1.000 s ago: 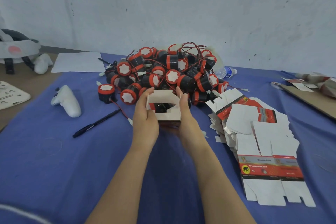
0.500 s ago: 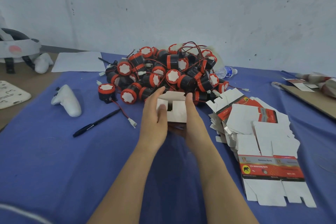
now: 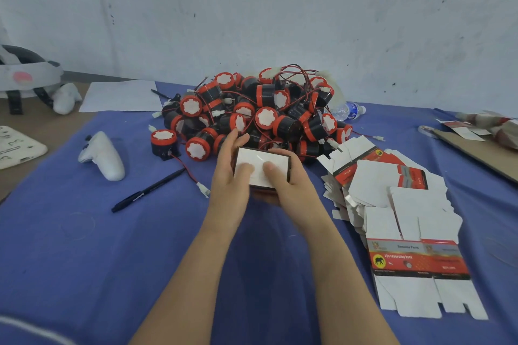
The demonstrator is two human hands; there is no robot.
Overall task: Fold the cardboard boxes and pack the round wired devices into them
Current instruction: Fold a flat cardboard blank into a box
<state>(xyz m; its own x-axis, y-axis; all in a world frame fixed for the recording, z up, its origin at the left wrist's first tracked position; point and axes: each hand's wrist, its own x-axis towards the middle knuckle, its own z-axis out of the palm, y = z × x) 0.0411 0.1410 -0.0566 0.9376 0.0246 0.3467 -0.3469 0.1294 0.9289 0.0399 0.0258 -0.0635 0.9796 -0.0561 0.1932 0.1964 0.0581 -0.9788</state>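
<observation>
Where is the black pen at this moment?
Head view: the pen lies on the blue cloth, left of the left hand, between the white controller and a device's white wire plug.

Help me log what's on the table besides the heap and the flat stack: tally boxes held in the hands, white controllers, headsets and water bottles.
Box in the hands: 1
Controllers: 2
Headset: 1
Water bottle: 1
Total: 5
</observation>
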